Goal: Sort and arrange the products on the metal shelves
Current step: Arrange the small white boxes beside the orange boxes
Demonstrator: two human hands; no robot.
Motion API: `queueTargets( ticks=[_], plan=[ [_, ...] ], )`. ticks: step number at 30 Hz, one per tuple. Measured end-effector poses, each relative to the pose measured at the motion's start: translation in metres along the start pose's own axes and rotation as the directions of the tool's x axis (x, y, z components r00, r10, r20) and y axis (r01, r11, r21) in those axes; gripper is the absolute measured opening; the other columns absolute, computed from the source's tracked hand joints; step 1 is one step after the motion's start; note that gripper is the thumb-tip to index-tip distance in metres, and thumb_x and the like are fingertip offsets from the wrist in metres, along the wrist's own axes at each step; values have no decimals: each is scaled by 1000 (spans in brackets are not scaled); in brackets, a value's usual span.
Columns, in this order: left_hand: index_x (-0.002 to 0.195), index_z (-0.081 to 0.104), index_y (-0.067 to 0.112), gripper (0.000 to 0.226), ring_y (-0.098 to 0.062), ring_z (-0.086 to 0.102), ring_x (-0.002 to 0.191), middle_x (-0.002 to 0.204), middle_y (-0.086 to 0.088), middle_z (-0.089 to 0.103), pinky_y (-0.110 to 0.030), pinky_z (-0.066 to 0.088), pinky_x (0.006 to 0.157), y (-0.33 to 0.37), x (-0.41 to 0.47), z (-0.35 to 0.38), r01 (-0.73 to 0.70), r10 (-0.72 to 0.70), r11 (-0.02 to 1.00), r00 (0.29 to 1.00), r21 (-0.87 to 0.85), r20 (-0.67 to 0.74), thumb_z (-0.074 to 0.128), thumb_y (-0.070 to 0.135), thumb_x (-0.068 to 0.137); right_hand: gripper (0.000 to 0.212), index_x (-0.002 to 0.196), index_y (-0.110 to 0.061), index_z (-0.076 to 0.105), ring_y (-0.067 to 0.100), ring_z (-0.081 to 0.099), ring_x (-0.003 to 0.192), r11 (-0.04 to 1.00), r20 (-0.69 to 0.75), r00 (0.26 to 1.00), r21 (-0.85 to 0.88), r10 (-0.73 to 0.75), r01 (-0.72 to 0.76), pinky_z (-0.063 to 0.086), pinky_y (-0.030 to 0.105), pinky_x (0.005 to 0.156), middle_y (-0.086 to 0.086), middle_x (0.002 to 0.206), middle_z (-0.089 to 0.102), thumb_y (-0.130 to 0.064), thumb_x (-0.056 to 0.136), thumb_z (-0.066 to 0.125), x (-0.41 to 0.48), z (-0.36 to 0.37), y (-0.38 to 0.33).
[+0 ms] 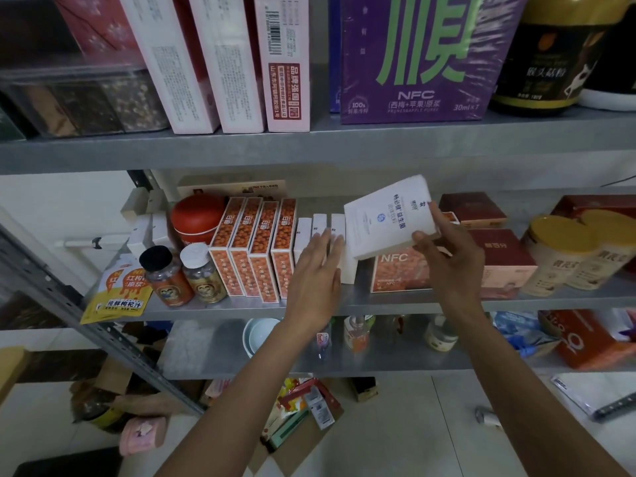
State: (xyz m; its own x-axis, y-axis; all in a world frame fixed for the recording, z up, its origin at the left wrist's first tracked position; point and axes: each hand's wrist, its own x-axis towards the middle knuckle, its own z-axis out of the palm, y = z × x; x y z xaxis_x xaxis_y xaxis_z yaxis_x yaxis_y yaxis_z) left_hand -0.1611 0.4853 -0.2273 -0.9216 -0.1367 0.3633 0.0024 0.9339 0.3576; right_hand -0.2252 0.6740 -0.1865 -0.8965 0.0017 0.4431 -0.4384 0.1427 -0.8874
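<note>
From the head view, the right hand (444,256) grips a white box (389,215) by its near right corner, thumb on the printed face and fingers curled behind. The box hangs tilted above the middle shelf (241,308), just right of the row of upright white boxes (319,232). The left hand (316,270) is flat, its fingers straight and pressed against the front of that row, holding nothing.

The step looks like adding the held box to the row. To do it well, keep the left hand bracing the standing boxes so they do not topple. Turn the held box upright with its narrow edge facing forward, then slide it in at the right end, between the row and the flat orange NFC box (395,270).

The held box is slim and white, with blue lettering and a small round blue emblem on its broad face.
</note>
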Motion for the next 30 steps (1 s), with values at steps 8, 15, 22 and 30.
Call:
queueTargets(
  ticks=[8, 15, 22, 30],
  plan=[
    [156, 13, 17, 64, -24, -6, 151, 164, -2, 3, -44, -2, 123, -10, 23, 15, -201, 138, 945, 960, 257, 244, 45, 17, 100, 52, 136, -7, 54, 3, 55, 98, 983, -90, 984, -116, -156, 145, 48, 7, 85, 16, 110, 60, -1, 87, 68, 3, 16, -2],
    [155, 16, 13, 65, -24, -1, 151, 164, -1, 3, -42, -2, 121, -15, 25, 15, -181, 115, 943, 964, 278, 239, 48, 14, 98, 48, 135, -6, 57, 23, 60, 107, 948, -29, 980, -261, -198, 184, 59, 42, 85, 22, 119, 57, -5, 88, 70, 3, 27, 7],
    [154, 20, 13, 64, -24, 4, 150, 164, -1, 8, -42, -2, 120, -21, 27, 16, -183, 125, 946, 967, 269, 221, 49, 12, 97, 45, 131, -10, 60, 29, 62, 104, 899, 9, 974, -384, -226, 212, 57, 36, 80, 20, 120, 57, -10, 87, 72, 3, 41, 0],
    [153, 25, 16, 63, -23, 6, 150, 163, 1, 10, -41, 0, 120, -21, 30, 16, -186, 137, 953, 969, 238, 206, 51, 11, 96, 48, 136, -17, 57, 34, 63, 106, 757, 131, 972, -610, -194, 234, 55, 43, 78, 17, 127, 58, -21, 90, 69, 9, 49, -13]
  ],
)
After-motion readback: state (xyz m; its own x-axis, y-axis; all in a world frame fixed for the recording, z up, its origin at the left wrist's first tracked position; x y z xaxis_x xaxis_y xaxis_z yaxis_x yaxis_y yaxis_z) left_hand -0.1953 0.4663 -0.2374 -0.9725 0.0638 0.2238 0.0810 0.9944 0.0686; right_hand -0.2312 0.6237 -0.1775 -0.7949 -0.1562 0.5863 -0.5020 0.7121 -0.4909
